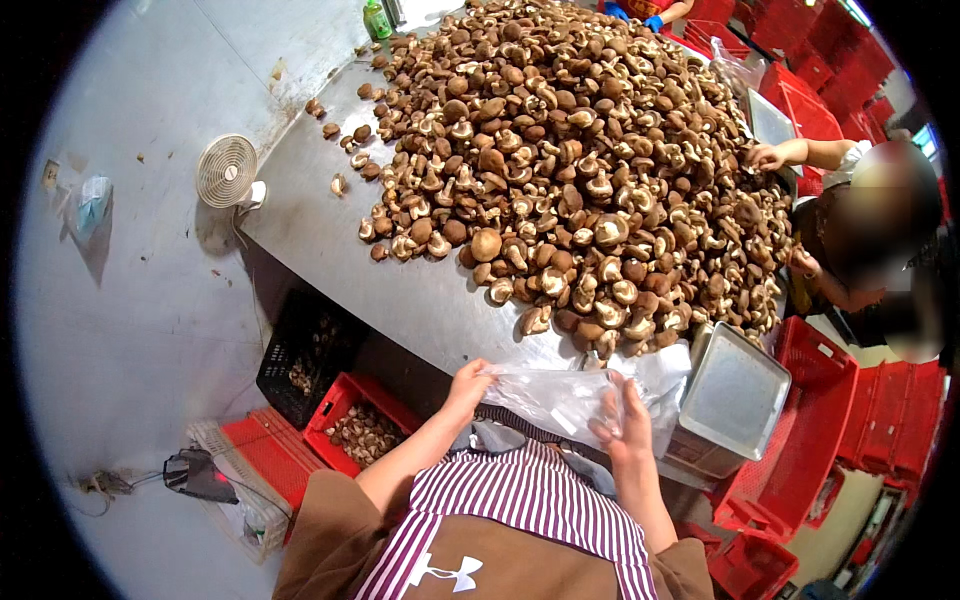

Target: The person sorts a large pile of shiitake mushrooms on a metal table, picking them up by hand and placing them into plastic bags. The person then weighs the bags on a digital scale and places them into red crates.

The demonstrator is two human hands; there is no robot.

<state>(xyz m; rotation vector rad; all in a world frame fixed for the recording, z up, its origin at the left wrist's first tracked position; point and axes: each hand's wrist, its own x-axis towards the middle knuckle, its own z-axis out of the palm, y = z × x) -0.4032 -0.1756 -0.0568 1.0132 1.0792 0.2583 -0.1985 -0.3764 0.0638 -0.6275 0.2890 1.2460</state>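
Observation:
A clear plastic bag stretches between my two hands at the near edge of the steel table. My left hand pinches its left end between thumb and fingers. At the other end, my right hand has its fingers partly behind or within the thin film and holds that side. Just beyond the bag rises a large heap of brown shiitake mushrooms, with caps and pale stems facing every way. More plastic film lies to the right of my right hand.
A metal box with a flat tray-like top stands at the table's right corner, beside red crates. Below left sit a red crate of mushrooms and a black crate. A fan stands left. Co-workers' hands touch the heap.

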